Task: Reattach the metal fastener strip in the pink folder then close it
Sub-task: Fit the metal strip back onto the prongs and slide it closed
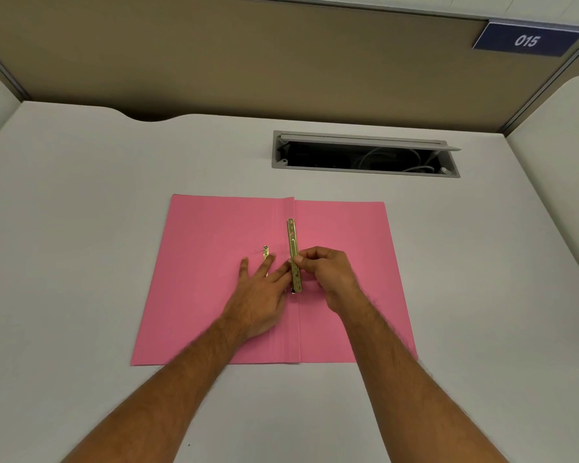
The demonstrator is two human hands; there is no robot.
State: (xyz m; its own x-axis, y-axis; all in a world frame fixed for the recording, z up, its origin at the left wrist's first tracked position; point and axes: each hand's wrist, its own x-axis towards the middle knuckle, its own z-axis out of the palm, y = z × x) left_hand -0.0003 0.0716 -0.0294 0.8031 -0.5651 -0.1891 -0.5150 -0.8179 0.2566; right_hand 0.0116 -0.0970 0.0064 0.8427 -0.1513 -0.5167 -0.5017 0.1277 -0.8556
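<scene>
The pink folder (pixel 201 295) lies open and flat on the white desk. A long brass fastener strip (pixel 293 238) runs along the spine crease, just right of the fold. My right hand (pixel 328 272) pinches the strip near its lower half with thumb and fingers. My left hand (pixel 261 292) rests flat on the left flap, fingers spread, its forefinger tip touching the strip. A second, smaller brass piece (pixel 266 251) lies on the left flap, partly under my left fingers.
An open cable hatch (pixel 365 155) with white cables inside is sunk into the desk behind the folder. A brown partition wall (pixel 248 61) stands at the back, with a blue sign reading 015 (pixel 527 40) at the upper right. White desk surface (pixel 81 262) surrounds the folder.
</scene>
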